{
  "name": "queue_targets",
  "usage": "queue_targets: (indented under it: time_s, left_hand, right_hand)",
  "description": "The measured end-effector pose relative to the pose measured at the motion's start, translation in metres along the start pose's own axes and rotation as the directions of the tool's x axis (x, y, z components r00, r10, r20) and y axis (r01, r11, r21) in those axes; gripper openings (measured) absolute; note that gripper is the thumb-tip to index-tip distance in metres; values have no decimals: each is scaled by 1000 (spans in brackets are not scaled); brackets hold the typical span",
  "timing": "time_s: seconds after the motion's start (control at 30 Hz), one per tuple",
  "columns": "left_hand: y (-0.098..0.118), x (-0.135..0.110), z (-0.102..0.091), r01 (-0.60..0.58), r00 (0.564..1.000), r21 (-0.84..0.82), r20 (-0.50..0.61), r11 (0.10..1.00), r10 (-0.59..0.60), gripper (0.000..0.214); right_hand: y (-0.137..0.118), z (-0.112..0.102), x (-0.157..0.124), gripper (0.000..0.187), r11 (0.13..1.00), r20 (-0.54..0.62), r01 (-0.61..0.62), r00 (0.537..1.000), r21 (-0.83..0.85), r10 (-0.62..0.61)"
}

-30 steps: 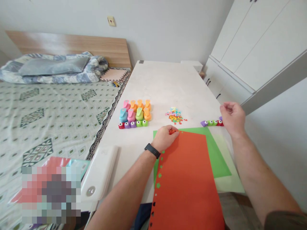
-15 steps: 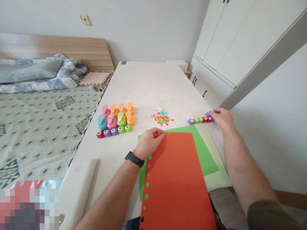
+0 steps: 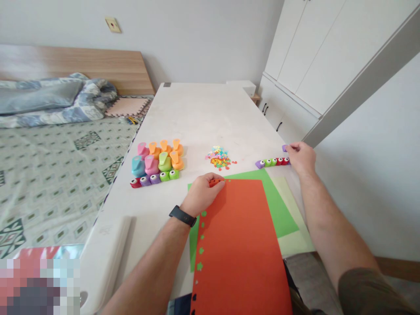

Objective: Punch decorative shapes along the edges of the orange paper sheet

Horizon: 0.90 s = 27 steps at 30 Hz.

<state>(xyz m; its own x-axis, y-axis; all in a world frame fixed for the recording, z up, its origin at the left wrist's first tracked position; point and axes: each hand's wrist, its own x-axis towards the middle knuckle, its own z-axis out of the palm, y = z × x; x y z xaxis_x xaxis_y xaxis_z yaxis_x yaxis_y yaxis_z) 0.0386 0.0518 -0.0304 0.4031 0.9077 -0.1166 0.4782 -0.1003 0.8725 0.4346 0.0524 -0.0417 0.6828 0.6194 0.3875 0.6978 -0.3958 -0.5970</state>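
My left hand, with a black band on the wrist, is closed on a small red punch at the top left corner of an orange sheet. That sheet has shapes cut out along its left edge and lies over a green sheet and a pale one. My right hand pinches a small purple punch at the right end of a row of small punches near the table's right edge.
A cluster of larger coloured punches with a row of small ones stands at the table's left. A confetti pile lies mid-table. A bed runs along the left; white cabinets stand at the right.
The view shifted right. My right hand came down to the row of small punches and now pinches a purple one just beyond its end. My left hand stayed on the orange sheet's corner.
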Motion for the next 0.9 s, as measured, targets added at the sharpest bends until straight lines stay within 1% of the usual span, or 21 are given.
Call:
queue_targets:
  time_s: [0.07, 0.1, 0.13, 0.17, 0.2, 0.23, 0.3, 0.37, 0.4, 0.47, 0.53, 0.7, 0.8, 0.9]
  left_hand:
    - [2, -1, -1, 7, 1000, -2, 3, 1000, -7, 32]
    - [3, -1, -1, 8, 1000, -2, 4, 1000, -8, 32]
    - [4, -1, -1, 8, 1000, -2, 2, 1000, -8, 32]
    - [5, -1, -1, 4, 1000, -2, -2, 1000, -4, 32]
    - [5, -2, -2, -1, 1000, -2, -7, 1000, 1, 32]
    - [6, -2, -2, -7, 1000, 0, -12, 1000, 7, 32]
    - [6, -2, -2, -17, 1000, 5, -21, 1000, 17, 32]
    - [7, -2, -2, -27, 999, 12, -26, 1000, 28, 31]
    - [7, -2, -2, -32, 999, 14, -29, 999, 33, 31]
    - [7, -2, -2, -41, 999, 14, -33, 999, 41, 31]
    - [8, -3, -2, -47, 998, 15, -33, 999, 47, 31]
    - [8, -2, -1, -64, 998, 14, -29, 998, 64, 30]
    - [8, -3, 0, -74, 997, 13, -27, 997, 74, 30]
    - [9, -3, 0, -82, 996, 23, -27, 996, 83, 30]
  right_hand:
    - [-18, -3, -12, 27, 987, -82, 98, 993, 129, -88]
    - [-28, -4, -20, 28, 967, -89, 149, 987, 209, -133]
    - [-39, -5, -30, 29, 935, -55, 184, 983, 303, -176]
    - [-50, -5, -41, 31, 891, 14, 195, 976, 411, -219]
    - [-60, -5, -52, 31, 830, 83, 179, 962, 529, -260]
    - [-70, -4, -64, 31, 767, 172, 136, 937, 627, -306]
    - [-85, 0, -86, 30, 676, 360, 6, 843, 737, -399]
    - [-94, 3, -102, 30, 627, 473, -106, 756, 772, -453]
    - [-97, 5, -108, 30, 616, 511, -150, 724, 773, -464]
    - [-99, 8, -116, 32, 609, 563, -216, 684, 763, -464]
    - [-99, 10, -119, 33, 609, 588, -250, 670, 753, -453]
    - [-99, 12, -122, 30, 612, 605, -265, 655, 745, -453]
    - [-101, 12, -124, 30, 618, 605, -252, 646, 744, -465]
    - [-103, 12, -126, 31, 642, 601, -213, 642, 737, -477]
